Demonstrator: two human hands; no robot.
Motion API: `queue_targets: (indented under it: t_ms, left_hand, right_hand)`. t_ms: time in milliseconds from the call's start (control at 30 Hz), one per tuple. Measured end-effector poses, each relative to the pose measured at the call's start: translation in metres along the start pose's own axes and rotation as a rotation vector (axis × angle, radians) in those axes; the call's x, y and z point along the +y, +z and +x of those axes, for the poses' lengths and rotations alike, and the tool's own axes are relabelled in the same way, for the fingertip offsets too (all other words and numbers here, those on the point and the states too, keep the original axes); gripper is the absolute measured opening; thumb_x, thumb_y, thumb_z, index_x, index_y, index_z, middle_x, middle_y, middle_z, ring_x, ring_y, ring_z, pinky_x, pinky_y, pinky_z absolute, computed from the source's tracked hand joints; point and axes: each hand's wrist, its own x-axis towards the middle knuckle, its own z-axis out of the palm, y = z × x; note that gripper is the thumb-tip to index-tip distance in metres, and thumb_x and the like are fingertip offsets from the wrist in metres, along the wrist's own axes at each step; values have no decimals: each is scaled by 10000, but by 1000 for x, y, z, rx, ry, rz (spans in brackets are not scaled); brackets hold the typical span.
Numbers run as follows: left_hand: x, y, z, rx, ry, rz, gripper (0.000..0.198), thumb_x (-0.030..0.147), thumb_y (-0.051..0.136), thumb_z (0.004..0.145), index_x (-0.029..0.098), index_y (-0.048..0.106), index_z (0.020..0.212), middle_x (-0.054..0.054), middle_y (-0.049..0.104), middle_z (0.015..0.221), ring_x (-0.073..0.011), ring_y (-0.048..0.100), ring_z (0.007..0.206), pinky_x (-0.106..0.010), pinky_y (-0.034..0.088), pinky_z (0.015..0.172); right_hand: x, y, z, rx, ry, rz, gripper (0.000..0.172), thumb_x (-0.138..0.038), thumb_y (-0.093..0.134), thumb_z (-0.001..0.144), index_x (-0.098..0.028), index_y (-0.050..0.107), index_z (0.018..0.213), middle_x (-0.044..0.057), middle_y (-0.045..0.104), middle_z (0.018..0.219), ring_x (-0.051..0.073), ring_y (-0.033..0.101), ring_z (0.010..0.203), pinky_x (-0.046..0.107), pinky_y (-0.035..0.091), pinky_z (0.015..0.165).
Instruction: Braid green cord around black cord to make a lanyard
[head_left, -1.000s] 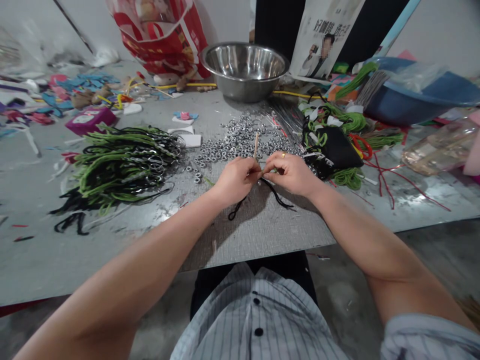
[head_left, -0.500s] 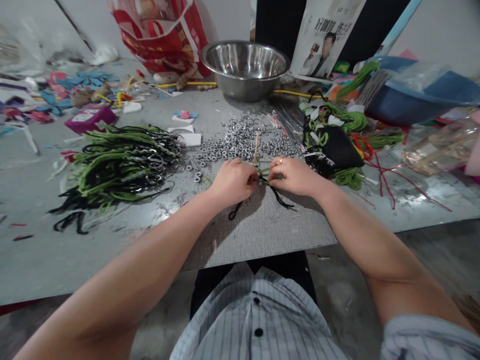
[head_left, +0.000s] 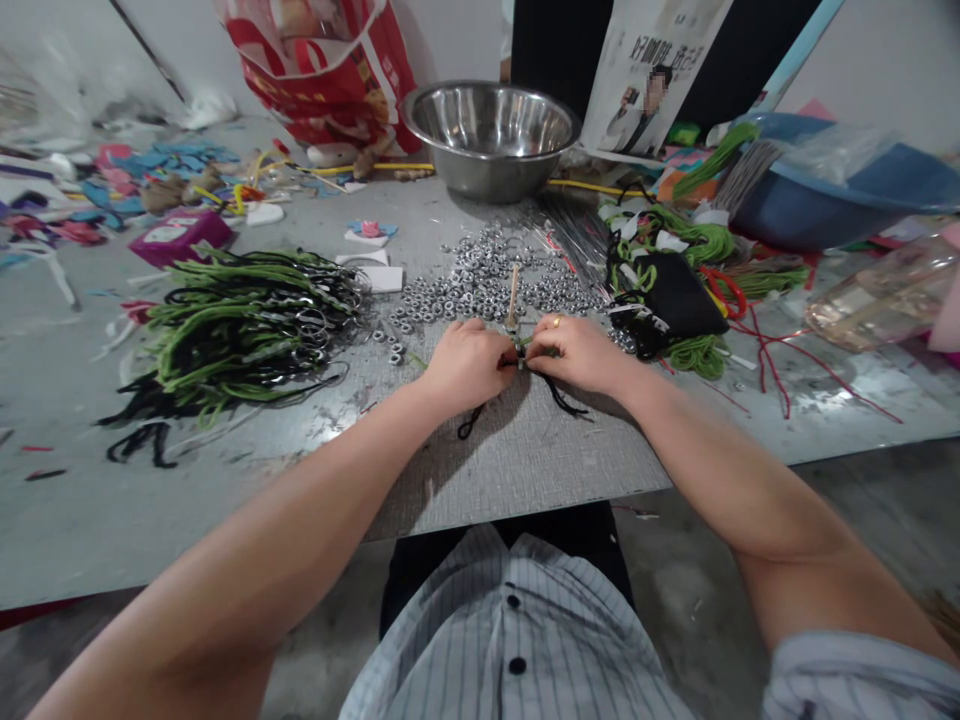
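Observation:
My left hand is closed, thumb and fingers pinching a black cord at the table's middle. Facing it, my right hand wears a ring and pinches the same cord work, its fingertips nearly meeting the left ones. Black cord ends hang below my right hand, and a dark loop lies under the left. Bits of green cord show between the fingers; the crossing itself is mostly hidden. A thin wooden stick stands up just behind the fingertips. Beyond the hands spreads a heap of metal nuts.
A bundle of green and black cords with metal rings lies at left. Behind stand a steel bowl and a red bag. On the right are green cord hanks, a black pouch and a blue basin.
My right hand has shifted slightly left, its fingertips now closer to my left hand. The left hand stays in nearly the same place.

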Motion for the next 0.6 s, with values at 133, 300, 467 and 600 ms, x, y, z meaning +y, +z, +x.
queue_targets:
  t_ms: [133,300,467,600]
  left_hand:
    - [1,-1,0,-9,-8,-8,216,250,518,771,181,711,838,-70,701,778,-255,563,852,-381,390,771]
    - [2,0,1,-9,-18,5,226,246,503,781,184,714,832,-73,704,790,-259,568,870,-380,383,780]
    - [3,0,1,-18,-23,28,235,235,483,787,199,711,829,-70,700,782,-248,572,874,-370,383,785]
    - [3,1,1,-20,-27,9,232,223,483,777,198,706,833,-65,694,769,-239,571,872,-362,375,789]
  right_hand:
    - [1,1,1,0,-3,29,79,-189,623,776,-180,700,760,25,563,802,150,540,787,291,381,732]
    - [1,4,1,2,-7,45,69,-179,631,768,-164,698,760,21,551,777,143,534,767,292,383,737]
    - [1,3,1,-8,-5,47,61,-170,630,765,-174,689,753,15,553,773,141,535,765,290,382,727]
    - [-1,0,0,-18,-6,34,65,-198,649,756,-174,685,804,32,573,821,162,549,805,302,396,748]
